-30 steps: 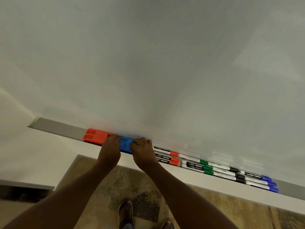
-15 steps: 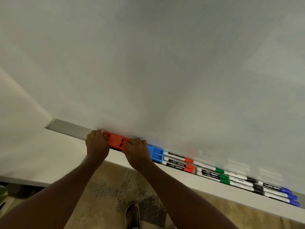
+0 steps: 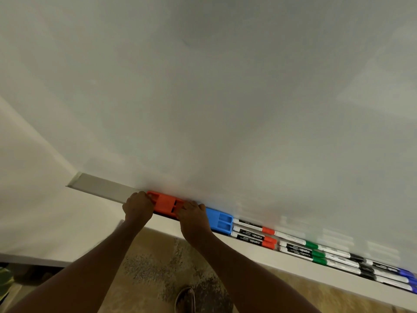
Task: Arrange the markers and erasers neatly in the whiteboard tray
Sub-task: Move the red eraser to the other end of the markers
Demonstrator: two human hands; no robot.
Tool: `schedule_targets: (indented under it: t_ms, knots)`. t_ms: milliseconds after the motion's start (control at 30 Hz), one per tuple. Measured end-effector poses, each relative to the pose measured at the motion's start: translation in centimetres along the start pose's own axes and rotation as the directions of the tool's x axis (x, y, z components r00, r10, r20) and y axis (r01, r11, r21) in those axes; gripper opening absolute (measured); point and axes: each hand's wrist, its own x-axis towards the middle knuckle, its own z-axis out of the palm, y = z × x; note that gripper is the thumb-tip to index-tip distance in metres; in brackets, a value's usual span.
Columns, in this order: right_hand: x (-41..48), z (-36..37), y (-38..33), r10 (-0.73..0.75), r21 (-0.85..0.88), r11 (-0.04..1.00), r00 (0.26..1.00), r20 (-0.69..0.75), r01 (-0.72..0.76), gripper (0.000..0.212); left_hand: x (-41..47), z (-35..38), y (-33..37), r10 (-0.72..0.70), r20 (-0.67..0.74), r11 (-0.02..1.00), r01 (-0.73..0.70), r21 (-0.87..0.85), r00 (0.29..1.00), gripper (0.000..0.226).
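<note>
An orange eraser point(image 3: 165, 203) lies in the grey whiteboard tray point(image 3: 101, 187) below the whiteboard. My left hand point(image 3: 137, 206) grips its left end and my right hand point(image 3: 194, 216) grips its right end. A blue eraser point(image 3: 220, 220) lies directly to the right, close against my right hand. Beyond it run rows of markers: red-capped markers point(image 3: 255, 237), then green-capped markers point(image 3: 302, 250), then black-capped markers point(image 3: 352, 264) and blue-capped markers point(image 3: 406, 280) at the far right.
The whiteboard point(image 3: 225, 98) fills the upper view. The tray's left end is bare grey metal. A white ledge point(image 3: 293, 263) runs along the tray's front. Below are a patterned carpet point(image 3: 158, 267) and a shoe point(image 3: 185, 300).
Both hands moved from the blue eraser left to the orange eraser. The blue eraser now lies uncovered against the red-capped markers. The view has shifted, so everything sits further right in the frame.
</note>
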Motion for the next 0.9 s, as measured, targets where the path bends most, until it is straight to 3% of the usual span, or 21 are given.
schedule_targets:
  t_ms: [267, 400, 533, 767, 900]
  knots:
    - [-0.5, -0.1, -0.9, 0.058, 0.069, 0.996, 0.996, -0.069, -0.053, 0.030, 0.2, 0.0, 0.2, 0.016, -0.078, 0.975, -0.033, -0.220, 0.997, 0.029]
    - [-1.0, -0.8, -1.1, 0.071, 0.155, 0.987, 0.985, -0.158, -0.046, 0.031, -0.6, -0.8, 0.8, -0.072, -0.175, 0.917, -0.004, -0.400, 0.982, 0.038]
    - [-2.3, -2.0, -0.4, 0.078, 0.152, 0.987, 0.979, -0.187, -0.050, 0.030, -2.9, -1.8, 2.8, -0.161, -0.157, 0.832, 0.048, -0.553, 0.974, 0.038]
    - [-5.6, -3.6, 2.3, 0.098, 0.137, 0.988, 0.969, -0.227, -0.068, 0.030, -6.6, -0.4, 5.4, -0.117, -0.193, 0.822, -0.015, -0.570, 0.974, 0.032]
    - [-8.1, -3.9, 4.7, 0.136, 0.141, 0.985, 0.950, -0.281, -0.099, 0.041, -8.8, 1.5, 7.1, -0.024, -0.224, 0.861, -0.094, -0.499, 0.974, 0.034]
